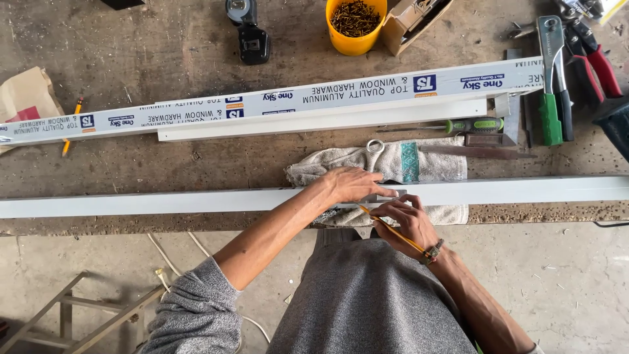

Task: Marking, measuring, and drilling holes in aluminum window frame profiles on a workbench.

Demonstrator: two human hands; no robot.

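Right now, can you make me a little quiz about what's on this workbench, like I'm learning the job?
1. What does the right hand hold?
2. True or false: the left hand rests flat on the long white bar at the bench edge.
3. The yellow tub holds: A) screws, B) paint, C) water?

Key:
1. A yellow pencil, tip toward the white bar.
2. True; it presses down beside a small metal square.
3. A, dark screws.
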